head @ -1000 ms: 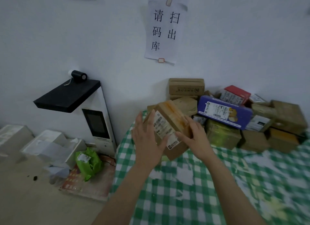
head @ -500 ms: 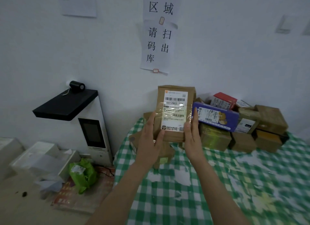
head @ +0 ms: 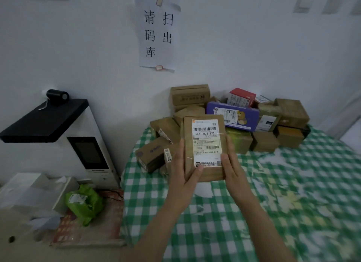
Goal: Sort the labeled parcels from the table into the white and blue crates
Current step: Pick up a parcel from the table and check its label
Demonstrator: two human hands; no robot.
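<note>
- The parcel (head: 207, 140), a flat brown box, sits lower and nearer the person than half a second ago. It then covered the brown box (head: 189, 94) at the top of the pile, which now shows at 12 o'clock above it.
- A second ago it was tilted with its label slanting. Now it stands upright with the label square to the camera.
- The left hand (head: 182, 175) grips its left long edge, with the thumb across the label's lower left corner.
- The right hand (head: 232, 168) grips the right long edge, with the thumb on the label's right margin.
- The parcel is held in the air over the table (head: 293, 183), in front of the pile of parcels (head: 263, 128) that runs from 12 to 2 o'clock.
- The fingers of both hands are hidden behind the parcel.
- The label's large code can be read, but the small print is blurred.
- The parcel hides the left end of the purple box (head: 234, 116) at 1 o'clock.
- The notice (head: 158, 31) on the wall at 12 o'clock is cut off at the top.
- The white crates (head: 25, 193) at 8 o'clock are blurred and run off the left edge, beside a green bag (head: 84, 203) and a machine (head: 58, 125).
- The cloth at 4 o'clock is smeared.
</note>
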